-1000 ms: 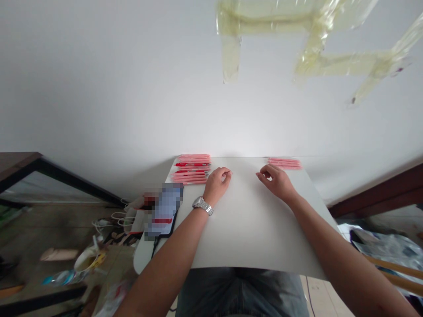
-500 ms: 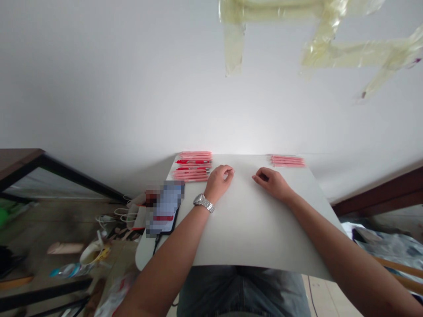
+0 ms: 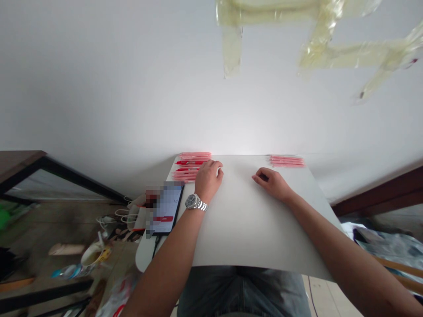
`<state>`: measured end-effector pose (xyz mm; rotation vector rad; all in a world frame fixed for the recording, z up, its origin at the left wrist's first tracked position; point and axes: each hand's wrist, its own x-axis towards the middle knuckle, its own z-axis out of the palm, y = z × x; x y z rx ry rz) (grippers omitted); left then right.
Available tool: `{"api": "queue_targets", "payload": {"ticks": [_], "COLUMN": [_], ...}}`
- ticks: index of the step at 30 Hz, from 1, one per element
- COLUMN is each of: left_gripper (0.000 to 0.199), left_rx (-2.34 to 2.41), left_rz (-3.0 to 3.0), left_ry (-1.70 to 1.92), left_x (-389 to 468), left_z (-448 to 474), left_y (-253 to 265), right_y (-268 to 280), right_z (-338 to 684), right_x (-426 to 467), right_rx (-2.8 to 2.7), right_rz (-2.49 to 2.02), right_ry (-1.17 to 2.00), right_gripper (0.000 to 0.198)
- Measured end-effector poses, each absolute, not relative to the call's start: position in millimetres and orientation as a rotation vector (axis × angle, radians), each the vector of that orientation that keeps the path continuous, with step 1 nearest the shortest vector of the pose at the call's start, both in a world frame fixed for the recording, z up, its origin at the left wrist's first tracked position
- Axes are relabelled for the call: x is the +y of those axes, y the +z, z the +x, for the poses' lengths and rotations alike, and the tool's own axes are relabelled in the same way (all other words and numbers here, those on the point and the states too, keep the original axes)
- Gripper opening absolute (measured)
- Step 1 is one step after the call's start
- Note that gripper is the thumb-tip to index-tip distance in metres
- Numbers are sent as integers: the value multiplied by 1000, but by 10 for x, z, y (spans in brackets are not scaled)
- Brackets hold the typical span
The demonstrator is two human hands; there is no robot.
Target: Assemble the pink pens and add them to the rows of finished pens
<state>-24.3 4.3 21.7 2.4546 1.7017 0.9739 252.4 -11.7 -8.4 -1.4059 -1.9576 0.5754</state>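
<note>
Left hand (image 3: 209,179), fingers loosely parted, at the pens (image 3: 190,166) by the table's (image 3: 244,229) far left corner, touch unclear; right hand (image 3: 272,182) half-curled, seemingly empty, near pink pens (image 3: 287,161) at the far right corner; seemingly a reach; gripping one calls for a fingertip pinch.

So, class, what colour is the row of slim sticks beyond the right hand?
The slim sticks are pink, best seen in the head view.

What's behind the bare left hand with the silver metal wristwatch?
Slim pink and red pens, in rows on the smooth white tabletop, show past the left hand. It covers the nearer ones' right ends; whether it touches any cannot be seen.
</note>
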Motion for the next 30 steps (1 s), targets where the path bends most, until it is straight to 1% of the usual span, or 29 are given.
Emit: {"api": "queue_targets", "payload": {"ticks": [5,12,21,30], "left_gripper": [20,20,16,12], "left_rx": [2002,2253,2328,2305], "left_rz": [2419,2360,2287,2269], "left_ry": [890,642,479,476], "left_x": [51,21,-3,2], "left_z": [-401,-540,-609,-639], "left_y": [334,413,457,442], "right_y": [-75,-74,-46,-67], "right_z": [2523,2526,2516,2525], "right_x": [-116,-117,-132,-124], "right_rx": [-1964,-1956,-1957,-1955], "right_rz": [-1399,-1404,-1402,-1396], "right_ry": [571,576,576,588], "right_gripper": [29,30,29,29]}}
